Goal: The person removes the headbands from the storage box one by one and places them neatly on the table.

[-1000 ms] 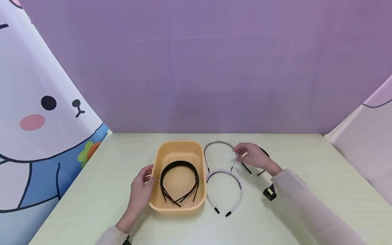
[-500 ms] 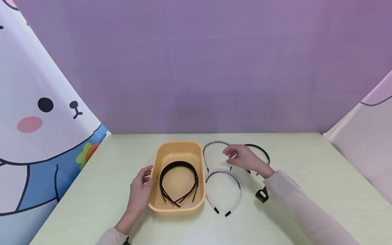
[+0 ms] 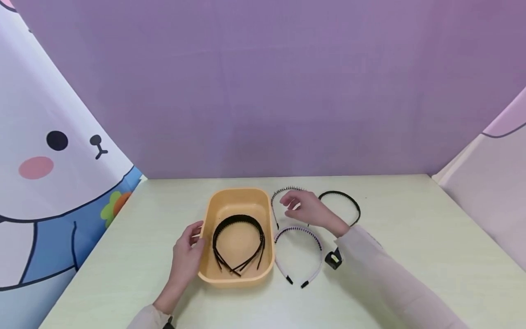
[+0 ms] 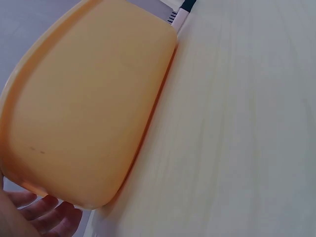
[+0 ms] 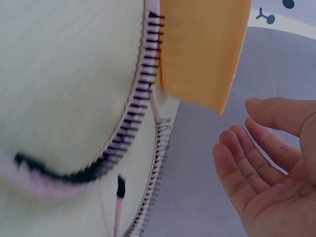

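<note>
My left hand [image 3: 188, 250] holds the left side of a yellow-orange plastic tray [image 3: 270, 246], its fingers [image 4: 52, 212] against the outer wall. Several black headbands [image 3: 239, 218] lie overlapping inside. My right hand [image 3: 308, 209], fingers loosely bent and nothing in them, hovers over a thin toothed headband [image 3: 274, 201] right of the tray, hiding part of it. Nearer me lies a lavender headband [image 3: 320, 258] with dark teeth and black tips. In the right wrist view the right palm [image 5: 276, 207] shows bare, beside the tray's edge.
A black headband [image 3: 356, 205] lies right of my right hand, partly behind the wrist. Pale wood-look table [image 3: 427, 228] extends to both sides. A purple backdrop [image 3: 263, 91] stands at its far edge, with a cartoon-printed cloth [image 3: 53, 192] at the left.
My right hand has moved left from beside the black headband to above the toothed headband, uncovering more of the black one. The left hand and tray have stayed in place.
</note>
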`<state>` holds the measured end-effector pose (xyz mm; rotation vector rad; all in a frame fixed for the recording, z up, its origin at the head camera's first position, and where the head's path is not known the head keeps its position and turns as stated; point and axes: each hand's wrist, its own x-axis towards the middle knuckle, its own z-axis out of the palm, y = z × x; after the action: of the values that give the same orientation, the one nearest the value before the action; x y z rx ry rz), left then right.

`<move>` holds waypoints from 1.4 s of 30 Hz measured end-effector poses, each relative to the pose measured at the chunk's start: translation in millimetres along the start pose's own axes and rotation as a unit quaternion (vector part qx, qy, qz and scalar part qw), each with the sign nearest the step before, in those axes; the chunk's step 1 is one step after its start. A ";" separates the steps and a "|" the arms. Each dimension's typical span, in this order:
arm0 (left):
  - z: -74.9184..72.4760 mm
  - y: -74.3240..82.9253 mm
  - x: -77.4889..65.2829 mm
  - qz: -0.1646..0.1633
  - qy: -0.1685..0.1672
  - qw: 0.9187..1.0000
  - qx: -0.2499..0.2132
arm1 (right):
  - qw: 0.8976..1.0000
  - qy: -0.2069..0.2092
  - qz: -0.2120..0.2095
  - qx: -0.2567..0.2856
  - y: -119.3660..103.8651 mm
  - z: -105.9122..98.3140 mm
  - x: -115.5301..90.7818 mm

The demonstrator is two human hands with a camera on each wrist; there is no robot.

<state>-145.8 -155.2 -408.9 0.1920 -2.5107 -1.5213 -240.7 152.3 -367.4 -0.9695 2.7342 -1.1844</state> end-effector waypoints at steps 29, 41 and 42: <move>-1.7 2.5 -2.5 0.009 -0.001 1.000 -0.003 | 0.998 -0.028 -0.015 0.049 -32.4 29.3 27.4; -3.2 3.0 -2.7 0.008 -0.003 1.000 -0.005 | 0.998 -0.053 -0.017 0.036 -35.2 45.5 44.6; -3.2 2.9 -2.8 0.008 -0.004 1.000 -0.005 | 0.998 -0.054 -0.018 0.033 -35.8 46.4 45.6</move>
<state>-142.3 -156.0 -405.1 0.1650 -2.5034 -1.5311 -247.2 78.3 -366.5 -1.0482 2.5887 -1.1810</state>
